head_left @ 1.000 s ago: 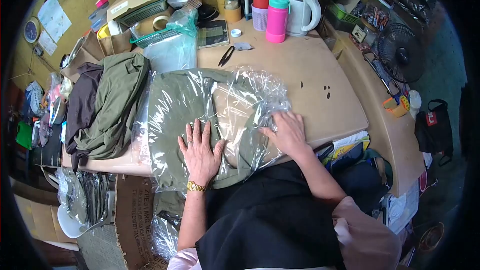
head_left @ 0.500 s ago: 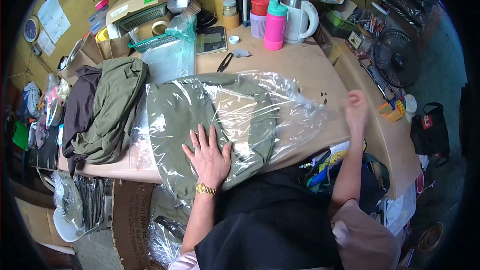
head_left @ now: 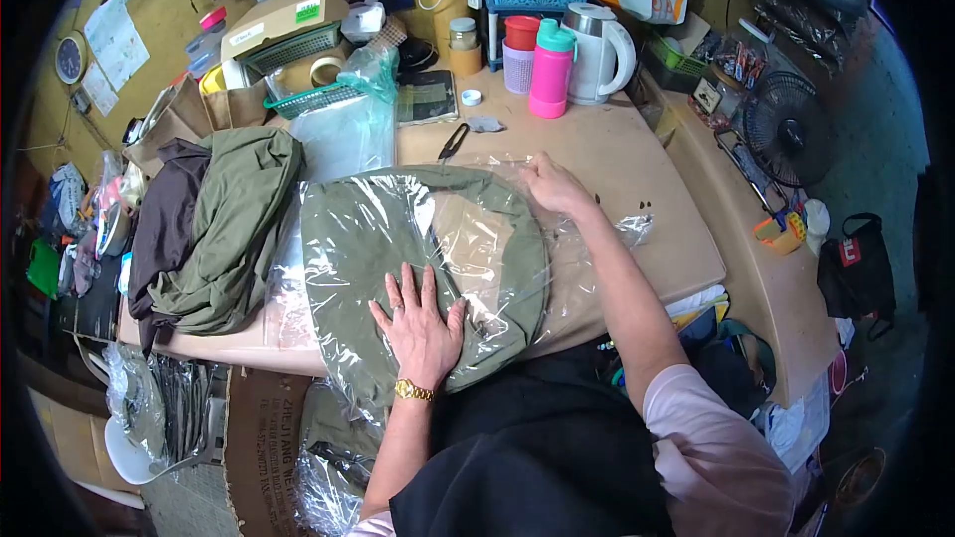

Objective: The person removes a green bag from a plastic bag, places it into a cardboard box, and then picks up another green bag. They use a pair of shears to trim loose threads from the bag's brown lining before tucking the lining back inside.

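The garment point(head_left: 348, 229) lay bagged at the near edge of the tabletop point(head_left: 662, 164), judged light, soft and slippery, best gripped by a thick fold. Left hand point(head_left: 423, 328) pressed it, spread flat; right hand point(head_left: 550, 182), curled, apparently pinched the bag point(head_left: 631, 230).

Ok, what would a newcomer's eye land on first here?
Probably the olive cloth in its shiny clear bag, front and centre on the table, with the left hand spread flat on it and the right hand at the bag's far edge. After that, the bright pink bottle toward the back, beside the kettle.
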Action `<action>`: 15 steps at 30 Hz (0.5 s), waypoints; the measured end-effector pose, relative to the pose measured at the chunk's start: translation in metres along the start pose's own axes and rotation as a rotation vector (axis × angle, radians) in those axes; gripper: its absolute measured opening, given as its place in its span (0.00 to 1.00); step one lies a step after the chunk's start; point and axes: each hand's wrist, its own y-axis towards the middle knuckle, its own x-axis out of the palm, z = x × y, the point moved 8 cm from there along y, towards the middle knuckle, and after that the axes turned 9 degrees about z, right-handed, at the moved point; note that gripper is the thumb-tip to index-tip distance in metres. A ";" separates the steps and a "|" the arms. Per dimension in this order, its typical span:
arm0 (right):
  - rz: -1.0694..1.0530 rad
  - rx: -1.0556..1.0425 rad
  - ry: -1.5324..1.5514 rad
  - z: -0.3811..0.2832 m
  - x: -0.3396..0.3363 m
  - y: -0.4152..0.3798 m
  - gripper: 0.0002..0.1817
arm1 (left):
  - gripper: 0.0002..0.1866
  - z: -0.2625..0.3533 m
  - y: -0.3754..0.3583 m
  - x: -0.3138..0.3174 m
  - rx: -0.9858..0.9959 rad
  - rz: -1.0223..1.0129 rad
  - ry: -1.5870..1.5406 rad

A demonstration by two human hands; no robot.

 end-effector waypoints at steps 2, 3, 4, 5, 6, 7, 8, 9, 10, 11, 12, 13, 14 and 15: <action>0.286 -0.019 -0.306 -0.014 -0.022 -0.023 0.20 | 0.36 0.000 0.000 0.000 0.006 0.002 -0.011; 0.291 -0.017 -0.307 -0.011 -0.017 -0.029 0.20 | 0.36 0.001 0.000 -0.001 0.010 0.003 -0.013; 0.264 -0.018 -0.363 -0.005 -0.007 -0.032 0.21 | 0.36 0.001 0.000 -0.001 0.008 0.008 -0.013; 0.234 -0.023 -0.419 0.000 0.001 -0.030 0.23 | 0.36 0.000 0.000 -0.001 0.002 0.014 -0.014; 0.236 -0.032 -0.423 0.008 -0.002 -0.017 0.23 | 0.36 0.000 0.002 -0.002 -0.004 0.021 -0.017; 0.253 0.090 -0.127 0.030 -0.016 0.002 0.22 | 0.36 0.000 0.001 -0.001 -0.004 0.017 -0.019; 0.266 0.216 0.172 0.052 -0.029 0.017 0.22 | 0.36 0.000 0.000 -0.001 0.000 0.008 -0.020; 0.555 0.211 0.528 0.066 -0.067 0.028 0.21 | 0.36 0.000 0.000 -0.002 -0.001 0.010 -0.022; 0.841 0.198 0.887 0.075 -0.096 0.025 0.20 | 0.36 0.000 0.001 -0.003 0.004 0.006 -0.025; 0.843 0.197 0.887 0.073 -0.098 0.025 0.20 | 0.36 0.001 0.000 -0.003 0.010 0.000 -0.029; 1.036 0.041 0.428 0.047 -0.121 0.010 0.19 | 0.36 0.001 0.000 -0.004 0.013 0.001 -0.031; 1.189 -0.117 -0.047 0.019 -0.132 -0.003 0.18 | 0.36 0.001 0.001 -0.004 0.008 0.004 -0.023; 1.196 -0.118 -0.052 0.018 -0.133 -0.014 0.18 | 0.36 0.002 0.000 -0.004 0.003 0.005 -0.017; 0.470 -0.043 0.146 0.030 -0.087 0.010 0.18 | 0.36 0.003 -0.001 -0.003 0.008 0.007 -0.023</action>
